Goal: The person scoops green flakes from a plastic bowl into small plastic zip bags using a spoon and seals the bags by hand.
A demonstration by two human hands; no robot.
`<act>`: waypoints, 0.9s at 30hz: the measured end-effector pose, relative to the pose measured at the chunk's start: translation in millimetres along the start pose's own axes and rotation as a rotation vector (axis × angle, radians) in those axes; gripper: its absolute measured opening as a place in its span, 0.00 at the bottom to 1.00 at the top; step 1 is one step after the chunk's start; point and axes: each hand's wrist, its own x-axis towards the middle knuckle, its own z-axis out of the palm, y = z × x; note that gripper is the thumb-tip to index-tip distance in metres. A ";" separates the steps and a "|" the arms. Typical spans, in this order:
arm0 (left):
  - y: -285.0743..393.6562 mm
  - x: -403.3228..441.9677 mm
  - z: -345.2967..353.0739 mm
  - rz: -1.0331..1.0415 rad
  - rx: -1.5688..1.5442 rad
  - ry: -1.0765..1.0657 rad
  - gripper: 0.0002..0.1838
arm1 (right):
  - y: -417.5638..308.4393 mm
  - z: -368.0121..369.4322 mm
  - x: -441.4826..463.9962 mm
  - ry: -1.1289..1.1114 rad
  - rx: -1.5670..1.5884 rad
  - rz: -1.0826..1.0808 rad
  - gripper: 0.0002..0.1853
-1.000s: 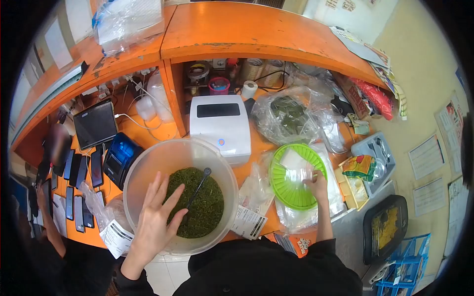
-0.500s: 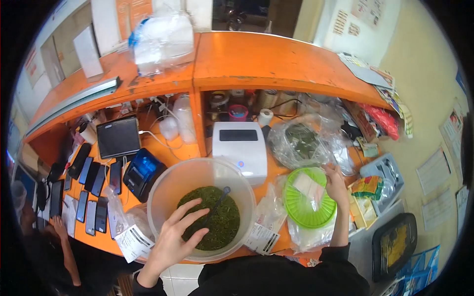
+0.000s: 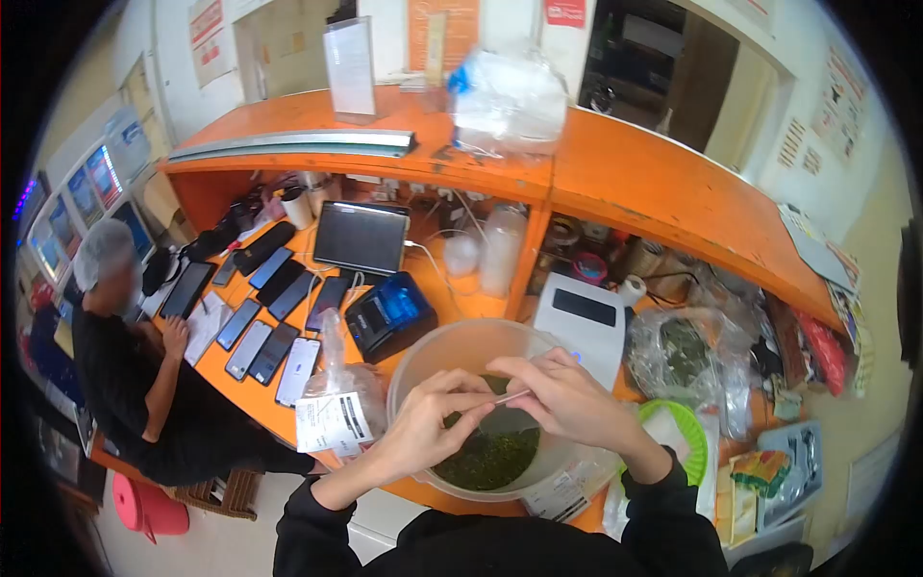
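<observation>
Above the large translucent tub [image 3: 402,370], my left hand [image 3: 437,415] and my right hand [image 3: 567,399] meet with fingertips pinched together. Between them is a thin, pale flat piece [image 3: 511,396], seen nearly edge-on; its kind is not clear, though it could be a small plastic bag. Below lie chopped green leaves [image 3: 490,462] at the bottom of the tub, partly covered by my hands. No spoon shows there now. The bright green round basket [image 3: 694,438] stands right of the tub, half behind my right forearm.
A white machine [image 3: 577,327] stands behind the tub, beside a clear bag of greens [image 3: 687,351]. Several phones [image 3: 250,348], a blue-black device [image 3: 392,315] and a tablet [image 3: 361,238] lie left. A co-worker [image 3: 130,356] sits far left. An orange shelf [image 3: 663,197] overhangs the back.
My right hand has left the green basket and come over the tub. My left hand, spread before, now pinches the pale piece with it. The view has swung left, showing the co-worker.
</observation>
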 end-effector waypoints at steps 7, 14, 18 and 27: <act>-29.4 -9.4 5.9 -0.225 -0.333 0.188 0.05 | -4.6 18.8 7.2 0.508 -0.152 -0.079 0.21; -15.9 -2.6 17.9 -0.303 -0.460 0.117 0.05 | -12.6 38.7 -0.8 0.604 -0.086 -0.046 0.20; 11.3 1.8 9.8 -0.267 -0.156 0.077 0.07 | -17.0 32.1 -5.0 0.531 -0.162 -0.031 0.14; 11.5 -1.6 11.9 -0.139 -0.179 0.110 0.09 | 9.7 36.6 -6.2 0.428 0.233 -0.043 0.07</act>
